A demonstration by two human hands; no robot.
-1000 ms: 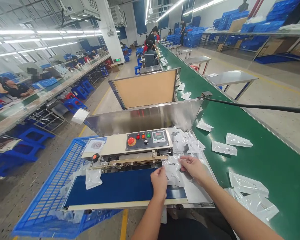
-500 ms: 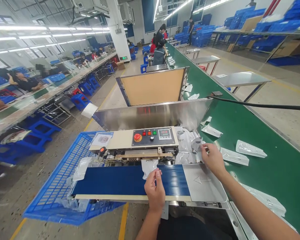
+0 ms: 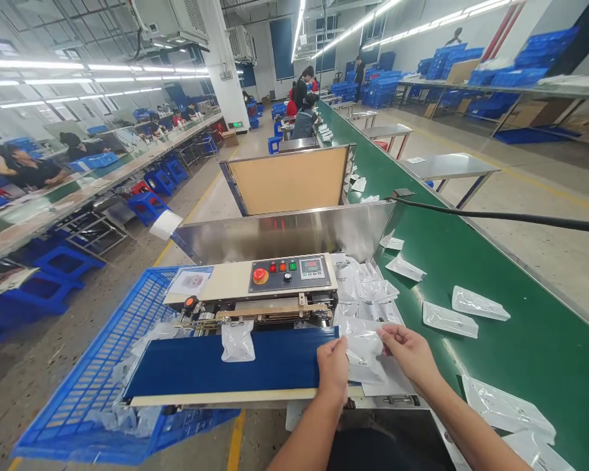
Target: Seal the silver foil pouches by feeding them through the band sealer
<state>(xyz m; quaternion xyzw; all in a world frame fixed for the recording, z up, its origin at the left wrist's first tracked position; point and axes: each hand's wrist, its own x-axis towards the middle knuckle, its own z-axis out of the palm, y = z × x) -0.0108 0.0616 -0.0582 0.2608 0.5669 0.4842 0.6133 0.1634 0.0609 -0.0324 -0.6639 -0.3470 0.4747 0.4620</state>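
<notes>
Between my hands, over the right end of the blue belt, is a clear-and-white plastic pouch (image 3: 366, 353). My left hand (image 3: 332, 369) pinches its left edge and my right hand (image 3: 408, 352) pinches its upper right corner. Another pouch (image 3: 238, 341) hangs by its top edge from the sealing machine (image 3: 248, 288) and lies over the blue belt (image 3: 196, 366). Behind my hands, several pouches (image 3: 366, 284) are piled at the machine's right side.
A blue basket (image 3: 95, 356) with sealed pouches is at the belt's left end. The green conveyor (image 3: 510, 347) on the right carries scattered pouches (image 3: 450, 319). A black cable (image 3: 495, 214) crosses it. Metal panels (image 3: 285, 232) rise behind the machine. People sit farther off.
The pouch at the sealer has moved left, and my left hand has left it. My right hand has come toward me from the pile with another pouch, which both hands now hold.
</notes>
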